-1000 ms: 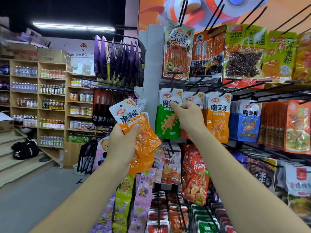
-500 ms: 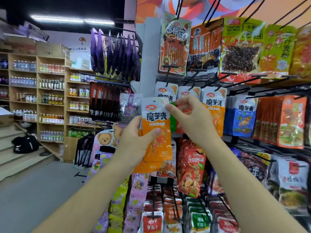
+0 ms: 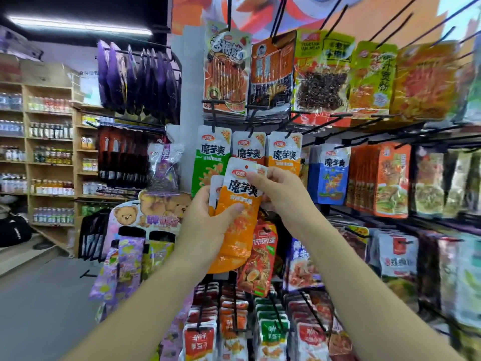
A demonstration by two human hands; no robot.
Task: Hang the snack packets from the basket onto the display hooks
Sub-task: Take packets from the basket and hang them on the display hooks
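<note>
My left hand (image 3: 208,222) grips a small stack of orange-and-white snack packets (image 3: 238,230), held upright in front of the display rack. My right hand (image 3: 281,194) pinches the white top edge of the front packet, next to its punched hanging hole. Just behind them hang a green packet (image 3: 208,157), a red-orange one (image 3: 248,149) and an orange packet (image 3: 285,152) of the same brand on black display hooks (image 3: 312,127). The basket is out of view.
Rows of black hooks carry more packets: large bags above (image 3: 322,74), blue (image 3: 333,175) and orange packs to the right, red and green ones below (image 3: 260,332). Purple bags (image 3: 138,79) hang on the left. Wooden shelves of bottles (image 3: 49,157) stand far left beyond the grey floor.
My left hand swung the orange packets from tilted at the left to upright before the rack. My right hand left the hanging packets and took hold of the front packet's top.
</note>
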